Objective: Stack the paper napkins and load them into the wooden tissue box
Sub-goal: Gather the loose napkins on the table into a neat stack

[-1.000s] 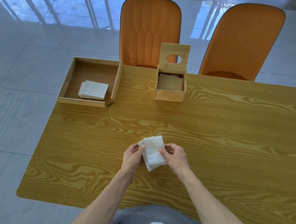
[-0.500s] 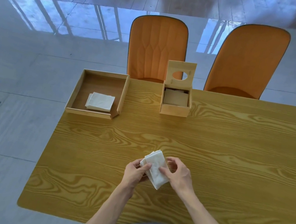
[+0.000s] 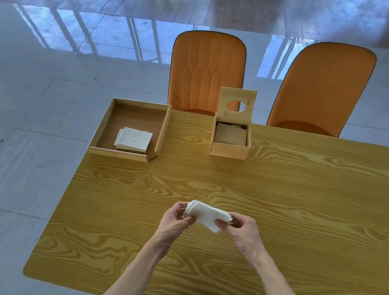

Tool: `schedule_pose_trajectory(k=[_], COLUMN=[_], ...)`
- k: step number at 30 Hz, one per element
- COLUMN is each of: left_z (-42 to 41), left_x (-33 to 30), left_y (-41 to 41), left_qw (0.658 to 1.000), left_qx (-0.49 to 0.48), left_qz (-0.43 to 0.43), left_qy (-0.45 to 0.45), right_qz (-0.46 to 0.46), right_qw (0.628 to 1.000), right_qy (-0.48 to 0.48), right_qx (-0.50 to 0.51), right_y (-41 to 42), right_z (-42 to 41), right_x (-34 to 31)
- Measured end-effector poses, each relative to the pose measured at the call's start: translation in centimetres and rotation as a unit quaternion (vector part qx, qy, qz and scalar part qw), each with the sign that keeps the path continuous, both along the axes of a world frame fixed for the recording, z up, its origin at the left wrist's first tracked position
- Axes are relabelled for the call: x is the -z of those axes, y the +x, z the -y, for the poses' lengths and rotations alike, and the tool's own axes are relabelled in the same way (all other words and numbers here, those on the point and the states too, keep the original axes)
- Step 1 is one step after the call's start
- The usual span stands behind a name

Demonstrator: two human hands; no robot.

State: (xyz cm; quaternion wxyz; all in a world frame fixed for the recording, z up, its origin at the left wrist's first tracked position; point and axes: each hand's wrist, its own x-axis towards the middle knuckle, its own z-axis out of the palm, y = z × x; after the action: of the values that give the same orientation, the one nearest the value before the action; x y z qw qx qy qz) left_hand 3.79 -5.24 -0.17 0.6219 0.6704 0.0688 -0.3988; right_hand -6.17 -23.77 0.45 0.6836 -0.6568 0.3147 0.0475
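Note:
A small stack of white paper napkins [image 3: 206, 214] is held just above the near middle of the table, lying roughly level. My left hand [image 3: 175, 220] pinches its left end and my right hand [image 3: 241, 231] pinches its right end. The wooden tissue box [image 3: 229, 150] stands at the far edge with its lid [image 3: 236, 104] tipped up, showing an oval hole. Napkins lie inside the box. More white napkins [image 3: 133, 139] sit in a wooden tray [image 3: 163, 130] at the far left corner.
The wood-grain table [image 3: 281, 198] ends at its left edge close to the tray. Two orange chairs [image 3: 205, 73] [image 3: 321, 88] stand behind the far edge. Glossy grey floor tiles surround the table.
The napkin stack has turned from tilted upright to lying level between my hands, which have spread to its two ends. The head view has tipped up a little.

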Motion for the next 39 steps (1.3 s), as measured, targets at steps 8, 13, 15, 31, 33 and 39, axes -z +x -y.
schedule_pose_trajectory(k=[8, 13, 15, 31, 33, 39], left_z=[0.2, 0.3, 0.3, 1.3, 1.4, 1.4], left_x=[0.8, 0.7, 0.8, 1.5, 1.4, 1.4], left_y=[-0.3, -0.9, -0.9, -0.5, -0.5, -0.4], left_qw=[0.972, 0.975, 0.976, 0.983, 0.984, 0.986], left_qx=[0.087, 0.095, 0.092, 0.073, 0.076, 0.053], left_qz=[0.18, 0.166, 0.167, 0.146, 0.144, 0.145], left_qy=[0.12, 0.11, 0.102, 0.081, 0.076, 0.061], right_qz=[-0.004, -0.017, -0.013, 0.006, 0.007, 0.01], right_qw=[0.985, 0.982, 0.982, 0.988, 0.988, 0.989], right_qy=[-0.165, -0.177, -0.179, -0.151, -0.152, -0.145], right_qx=[-0.044, -0.066, -0.059, -0.012, -0.019, -0.007], right_y=[-0.6, -1.2, -1.3, -0.8, -0.7, -0.6], right_z=[-0.1, -0.4, -0.4, -0.2, -0.3, -0.3], right_x=[0.7, 0.8, 0.7, 1.5, 1.5, 1.6])
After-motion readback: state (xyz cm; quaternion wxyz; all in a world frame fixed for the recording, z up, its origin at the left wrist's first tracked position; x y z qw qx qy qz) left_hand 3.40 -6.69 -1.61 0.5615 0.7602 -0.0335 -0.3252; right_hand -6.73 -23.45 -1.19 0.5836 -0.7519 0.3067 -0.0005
